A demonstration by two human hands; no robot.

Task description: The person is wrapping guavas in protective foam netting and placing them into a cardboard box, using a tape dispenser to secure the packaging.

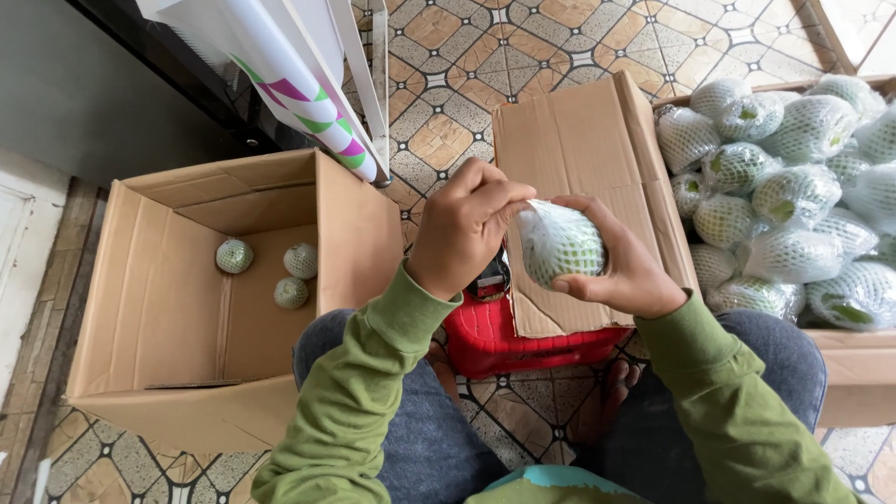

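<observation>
While the person is sitting on a low red stool (523, 343), both hands are working on one green fruit (560, 245) wrapped in a white foam net, held just above the stool. The right hand (627, 266) is cupping the fruit from the side and from below, fingers closed around it. The left hand (464, 229) is pinching the top of the net with its fingertips, so it seems the step in hand is handling or adjusting the net on this fruit; whether the net is going on or coming off, I cannot tell.

To the right of the stool, a full box (854, 359) is holding many netted fruits (793, 201). To the left of the stool, an open cardboard box (168, 308) is holding only three small netted fruits (271, 273). Judging from this, the next move is probably asking for a firm grip with one hand and a reach toward the left box.

A cardboard flap (579, 149) behind the hands is hiding part of the floor (485, 65). Between the hands and the stool a small dark and red object (490, 278) is showing, but it is too covered to name. The full box is cut off by the picture edge.
</observation>
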